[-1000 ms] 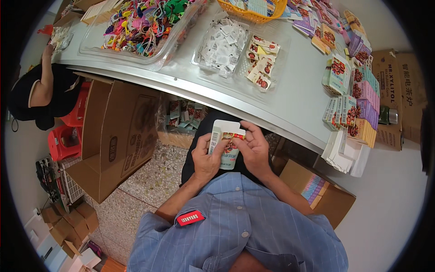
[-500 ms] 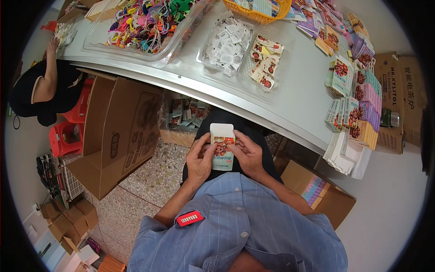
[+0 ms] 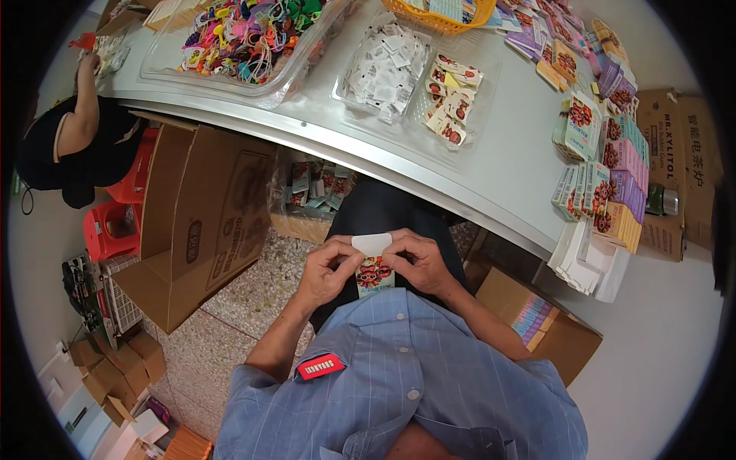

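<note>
Over my lap I hold a small pale-green printed carton (image 3: 374, 279) between both hands. Its white top flap (image 3: 371, 244) stands at the far end, and the red cartoon picture faces up. My left hand (image 3: 328, 270) grips the upper left edge, thumb near the flap's base. On the other side my right hand (image 3: 419, 262) pinches the upper right edge with thumb and fingers. The carton's near end meets my blue shirt. Fingers cover parts of its sides, and what is inside cannot be seen.
Beyond my lap, the table (image 3: 322, 142) bears a tray of small white packets (image 3: 383, 70), a tray of printed sachets (image 3: 454, 107), a tub of colourful trinkets (image 3: 253, 42) and a yellow basket (image 3: 468, 23). Carton stacks (image 3: 613, 172) stand right. A large cardboard box (image 3: 203, 222) and another person (image 3: 80, 146) are left.
The carton has moved nearer my body, its lower end now against my shirt. Both hands have shifted up to its flap end, and the flap's tilt has changed.
</note>
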`<state>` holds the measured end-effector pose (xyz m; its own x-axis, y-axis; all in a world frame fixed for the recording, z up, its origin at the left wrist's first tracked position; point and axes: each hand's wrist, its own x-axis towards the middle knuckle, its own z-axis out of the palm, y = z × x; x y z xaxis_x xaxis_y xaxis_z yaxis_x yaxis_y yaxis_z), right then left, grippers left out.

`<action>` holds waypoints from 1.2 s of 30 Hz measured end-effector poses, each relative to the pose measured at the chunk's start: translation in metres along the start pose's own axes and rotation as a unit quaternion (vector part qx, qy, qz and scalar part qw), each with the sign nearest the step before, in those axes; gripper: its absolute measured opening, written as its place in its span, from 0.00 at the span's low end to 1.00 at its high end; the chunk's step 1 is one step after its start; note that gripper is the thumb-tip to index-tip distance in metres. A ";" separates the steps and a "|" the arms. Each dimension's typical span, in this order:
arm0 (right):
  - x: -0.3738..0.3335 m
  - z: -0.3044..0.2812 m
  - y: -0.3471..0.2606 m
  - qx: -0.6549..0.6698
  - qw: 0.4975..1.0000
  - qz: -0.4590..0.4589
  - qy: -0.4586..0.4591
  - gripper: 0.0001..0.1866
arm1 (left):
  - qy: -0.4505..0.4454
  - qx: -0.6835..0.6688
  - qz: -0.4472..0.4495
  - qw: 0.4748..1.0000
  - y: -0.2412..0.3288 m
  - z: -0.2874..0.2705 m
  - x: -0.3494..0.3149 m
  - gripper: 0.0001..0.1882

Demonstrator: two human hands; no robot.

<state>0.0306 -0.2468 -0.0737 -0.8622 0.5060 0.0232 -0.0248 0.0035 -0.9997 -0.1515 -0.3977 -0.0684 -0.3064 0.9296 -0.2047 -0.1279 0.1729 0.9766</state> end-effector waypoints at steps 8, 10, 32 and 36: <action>0.000 -0.005 -0.001 0.061 0.995 0.085 -0.003 0.11 | 0.135 -0.173 -0.046 0.975 0.008 0.021 0.003 0.09; -0.001 -0.007 0.003 0.109 0.987 0.118 -0.004 0.12 | 0.064 0.075 0.046 0.994 0.008 0.008 0.005 0.13; 0.023 -0.015 -0.030 0.127 0.967 0.202 -0.083 0.09 | -0.031 0.005 -0.126 0.992 0.050 -0.006 0.012 0.11; 0.025 -0.013 -0.033 0.206 0.951 0.225 -0.055 0.09 | -0.024 -0.040 -0.160 0.986 0.054 -0.004 0.015 0.10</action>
<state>0.0163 -0.2232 -0.0403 -0.8796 0.2828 -0.3826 0.1825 -0.5420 -0.8203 -0.1668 -0.3761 -0.0189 -0.1939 0.8464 -0.4961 -0.2861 0.4349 0.8538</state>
